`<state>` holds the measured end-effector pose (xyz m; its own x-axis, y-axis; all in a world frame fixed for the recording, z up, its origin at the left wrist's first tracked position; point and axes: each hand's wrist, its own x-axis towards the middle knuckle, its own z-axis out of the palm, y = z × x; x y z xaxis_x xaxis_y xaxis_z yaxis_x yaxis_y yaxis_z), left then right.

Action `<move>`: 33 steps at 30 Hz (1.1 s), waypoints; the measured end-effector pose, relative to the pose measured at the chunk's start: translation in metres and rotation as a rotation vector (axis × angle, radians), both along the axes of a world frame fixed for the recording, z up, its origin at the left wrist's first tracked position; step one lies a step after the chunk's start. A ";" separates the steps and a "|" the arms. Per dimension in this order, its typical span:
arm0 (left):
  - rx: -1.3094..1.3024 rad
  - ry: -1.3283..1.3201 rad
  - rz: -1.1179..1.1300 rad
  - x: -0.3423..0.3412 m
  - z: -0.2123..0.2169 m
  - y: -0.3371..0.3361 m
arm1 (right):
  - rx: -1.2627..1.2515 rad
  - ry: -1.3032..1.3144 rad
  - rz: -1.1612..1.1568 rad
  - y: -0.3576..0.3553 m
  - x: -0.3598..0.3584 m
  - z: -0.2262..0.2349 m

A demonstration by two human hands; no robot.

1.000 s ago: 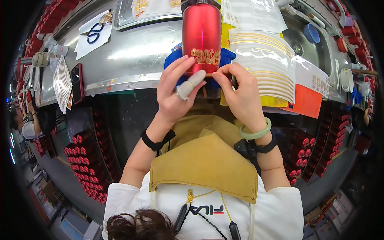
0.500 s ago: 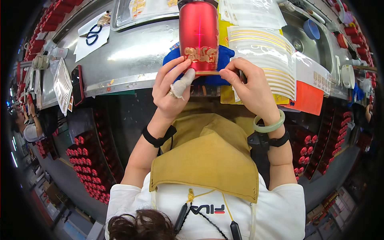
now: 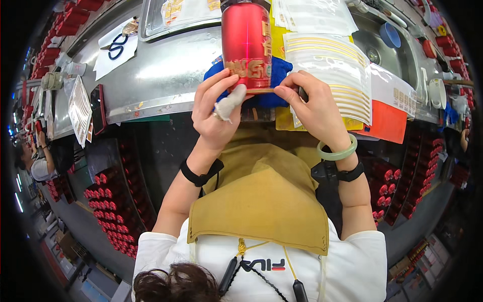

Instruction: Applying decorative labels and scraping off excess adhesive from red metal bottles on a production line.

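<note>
A shiny red bottle (image 3: 245, 45) with a dark top and raised gold decoration rests on a bunched blue cloth (image 3: 283, 69), its base toward me. My left hand (image 3: 216, 106) grips the base from the left, two fingers on the decoration. A white wrap (image 3: 230, 102) covers one digit, which presses near the base edge. Along that edge runs a thin gold strip (image 3: 260, 91). My right hand (image 3: 313, 103) pinches the strip's right end between thumb and forefinger. A small dark item, its kind unclear, shows among the right hand's curled fingers.
Sheets of curved gold strips (image 3: 329, 75) lie right of the bottle, above an orange-red sheet (image 3: 386, 122). Farther right is a sink (image 3: 410, 63) with a blue bowl (image 3: 390, 36). Scissors (image 3: 116, 48), a phone (image 3: 98, 108) and a metal tray (image 3: 151, 35) are on the left.
The bottle has turned about its long axis: its gold decoration sits farther left and more gold characters show on its right side. Both hands keep nearly the same places.
</note>
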<state>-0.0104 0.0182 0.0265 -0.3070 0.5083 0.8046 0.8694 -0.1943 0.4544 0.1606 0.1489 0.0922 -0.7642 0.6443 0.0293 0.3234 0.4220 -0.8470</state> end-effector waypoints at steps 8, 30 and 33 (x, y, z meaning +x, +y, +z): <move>-0.010 -0.108 0.077 0.005 -0.012 -0.007 | 0.009 -0.032 0.021 0.001 0.000 0.008; -0.047 0.122 0.126 0.007 -0.006 -0.009 | -0.040 0.024 0.044 0.004 -0.002 0.005; -0.092 0.090 0.115 0.017 0.001 -0.004 | -0.045 -0.006 0.038 0.003 -0.002 0.004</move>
